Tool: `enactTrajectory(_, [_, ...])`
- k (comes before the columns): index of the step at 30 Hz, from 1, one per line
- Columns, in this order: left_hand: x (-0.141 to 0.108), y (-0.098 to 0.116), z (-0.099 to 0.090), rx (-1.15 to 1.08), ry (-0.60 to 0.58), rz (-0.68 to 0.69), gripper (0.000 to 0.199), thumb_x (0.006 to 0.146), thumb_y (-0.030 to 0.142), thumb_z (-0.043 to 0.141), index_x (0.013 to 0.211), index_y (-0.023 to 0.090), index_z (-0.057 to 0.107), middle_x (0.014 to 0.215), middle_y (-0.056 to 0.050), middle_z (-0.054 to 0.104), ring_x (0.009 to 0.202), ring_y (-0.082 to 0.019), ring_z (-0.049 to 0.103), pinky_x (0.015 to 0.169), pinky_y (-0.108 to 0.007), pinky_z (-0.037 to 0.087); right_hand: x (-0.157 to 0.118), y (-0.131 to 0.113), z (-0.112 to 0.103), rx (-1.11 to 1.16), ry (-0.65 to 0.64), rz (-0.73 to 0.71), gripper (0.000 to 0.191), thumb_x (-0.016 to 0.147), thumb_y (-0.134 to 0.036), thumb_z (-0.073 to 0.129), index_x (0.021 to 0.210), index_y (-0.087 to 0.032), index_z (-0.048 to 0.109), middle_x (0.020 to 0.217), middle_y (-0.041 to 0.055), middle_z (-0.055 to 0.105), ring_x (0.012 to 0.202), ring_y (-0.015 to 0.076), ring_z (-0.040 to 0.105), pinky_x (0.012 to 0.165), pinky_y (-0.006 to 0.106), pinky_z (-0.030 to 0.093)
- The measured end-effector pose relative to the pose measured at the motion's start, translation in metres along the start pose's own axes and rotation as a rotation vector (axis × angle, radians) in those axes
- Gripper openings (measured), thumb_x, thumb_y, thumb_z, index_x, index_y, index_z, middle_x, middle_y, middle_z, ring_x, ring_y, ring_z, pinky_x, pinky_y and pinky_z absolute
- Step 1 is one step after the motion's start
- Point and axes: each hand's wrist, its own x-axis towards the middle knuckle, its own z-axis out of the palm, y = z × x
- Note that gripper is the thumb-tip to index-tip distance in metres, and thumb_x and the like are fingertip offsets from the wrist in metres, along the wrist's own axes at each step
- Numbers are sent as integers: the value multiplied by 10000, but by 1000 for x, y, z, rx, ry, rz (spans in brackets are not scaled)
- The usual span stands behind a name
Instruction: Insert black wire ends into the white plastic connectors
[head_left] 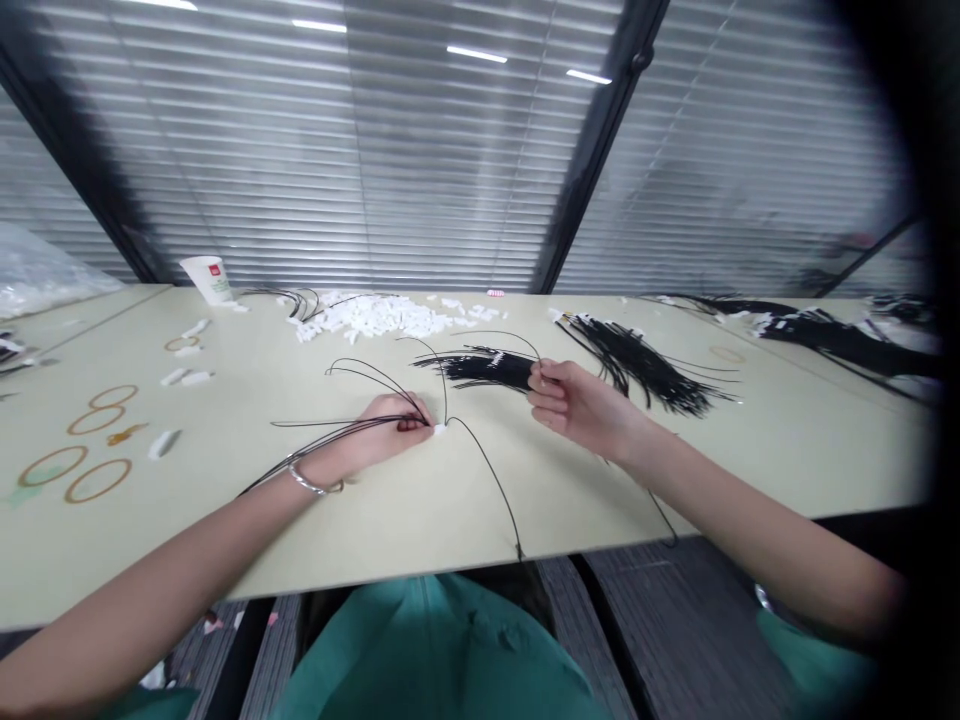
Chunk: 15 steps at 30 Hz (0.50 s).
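Note:
My left hand point(397, 425) rests low over the table, its fingers pinched on a small white connector point(440, 429). Several thin black wires point(337, 432) run from it back across my wrist, and one black wire point(491, 470) curves from it toward the table's front edge. My right hand point(562, 405) is raised to the right of it, thumb and fingertips closed on a single thin black wire point(534, 345) that arcs up and left. Behind the right hand lies a bundle of black wires point(480, 368), partly hidden by the fingers.
A pile of small white connectors point(382, 316) lies at the back, with a paper cup point(208, 280) left of it. Another wire bundle point(645, 365) is on the right, and more black wires point(840, 345) lie farther right. Rubber bands point(97, 482) are scattered on the left.

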Motion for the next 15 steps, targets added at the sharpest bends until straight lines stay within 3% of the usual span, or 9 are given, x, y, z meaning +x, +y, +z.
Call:
enactTrajectory(4, [1,-5,2,15,10,33,238,810,353,538,859,156,661,914,-34,617,770,-80,572,672,-172,461,29,19,19,-30,-77,-84,265,776,-233,604,918,-143,398,668,-16,247,559,52,283,497,142,274])
enactTrajectory(9, [3,-10,3,3,17,67,243,813,341,532,853,134,654,901,-49,618,730,-78,567,646,-170,462,51,42,40,-448,-198,-169,274,847,-338,590,947,-106,483,685,-2,412,585,57,380,529,144,293])
enactTrajectory(15, [4,-12,4,-19,18,93,209,809,308,542,856,137,653,910,-45,620,757,-78,572,689,-172,473,61,59,44,-675,-113,-305,202,887,-293,536,920,-94,528,746,7,488,678,74,445,607,150,337])
